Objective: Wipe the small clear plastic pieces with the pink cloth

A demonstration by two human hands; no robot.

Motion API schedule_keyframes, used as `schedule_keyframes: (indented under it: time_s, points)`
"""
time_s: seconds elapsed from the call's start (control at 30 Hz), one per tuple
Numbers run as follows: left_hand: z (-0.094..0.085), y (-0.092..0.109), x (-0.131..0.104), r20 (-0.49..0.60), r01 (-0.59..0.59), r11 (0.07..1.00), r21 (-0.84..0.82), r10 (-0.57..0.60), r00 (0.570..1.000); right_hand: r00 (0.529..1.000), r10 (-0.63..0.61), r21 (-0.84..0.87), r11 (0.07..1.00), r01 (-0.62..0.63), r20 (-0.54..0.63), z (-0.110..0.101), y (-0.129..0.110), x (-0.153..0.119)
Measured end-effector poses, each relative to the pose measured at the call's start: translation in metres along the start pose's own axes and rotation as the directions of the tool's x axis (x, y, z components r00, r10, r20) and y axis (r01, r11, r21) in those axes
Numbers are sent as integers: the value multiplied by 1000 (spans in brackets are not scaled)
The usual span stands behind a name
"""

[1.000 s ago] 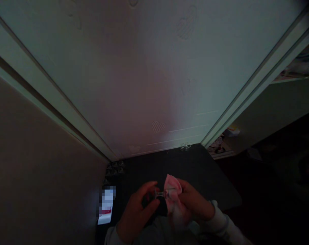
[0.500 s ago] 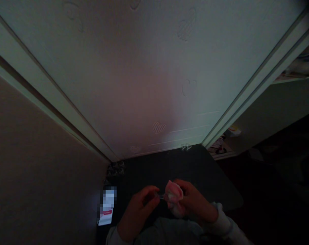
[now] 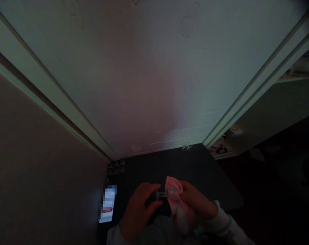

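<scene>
My right hand (image 3: 195, 199) is closed on a pink cloth (image 3: 183, 217), whose upper part wraps one end of a small clear stemmed piece (image 3: 161, 194), perhaps a tiny glass. The lower part of the cloth hangs down in front of my body. My left hand (image 3: 141, 207) has thumb and forefinger spread on either side of the piece's flat end, apart from it as far as the dim light shows. What the cloth covers is hidden.
A dark tabletop (image 3: 154, 166) meets a pale panel (image 3: 134, 85) embossed with hearts. Several small clear pieces (image 3: 116, 167) stand at its back left, more clear pieces (image 3: 187, 146) at the back right. A lit phone-like screen (image 3: 108, 204) lies left. Shelves (image 3: 294, 81) are on the right.
My left thumb and forefinger have parted from the end of the clear piece. The pink cloth has shifted and now hangs lower from my right hand.
</scene>
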State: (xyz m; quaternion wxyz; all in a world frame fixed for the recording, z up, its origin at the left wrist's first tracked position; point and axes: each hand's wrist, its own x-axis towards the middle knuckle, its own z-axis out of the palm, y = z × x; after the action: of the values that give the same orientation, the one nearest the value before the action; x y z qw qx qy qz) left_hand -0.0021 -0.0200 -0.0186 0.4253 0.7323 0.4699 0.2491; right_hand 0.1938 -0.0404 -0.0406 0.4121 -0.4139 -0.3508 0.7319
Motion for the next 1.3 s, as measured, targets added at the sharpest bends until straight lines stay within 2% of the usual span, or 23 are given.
schedule_keyframes:
  time_s: [0.13,0.37,0.63,0.73,0.93,1.13,1.3]
  points:
    - [2,-4,0,-28,12,999,-37,-13,1000,999,-33,-74,997,30,-33,-1,4,1]
    - [1,-8,0,-96,95,991,-91,-103,990,962,-247,-386,904,185,-118,-6,13,6]
    - [-3,-10,3,-24,265,939,-220,-277,961,953,-294,-559,803,204,-74,4,7,6]
    - [-3,-14,2,7,261,933,-248,-268,963,955,-288,-567,800,197,-74,4,5,6]
    - [-2,-18,1,48,208,940,-272,-202,978,977,-192,-413,900,138,-91,-1,9,7]
    - [-1,-8,6,59,173,958,-228,-164,985,982,-172,-295,945,141,-79,-8,13,6]
    - [5,-13,7,48,192,932,-306,-186,981,972,-221,-324,928,184,-81,-4,11,3]
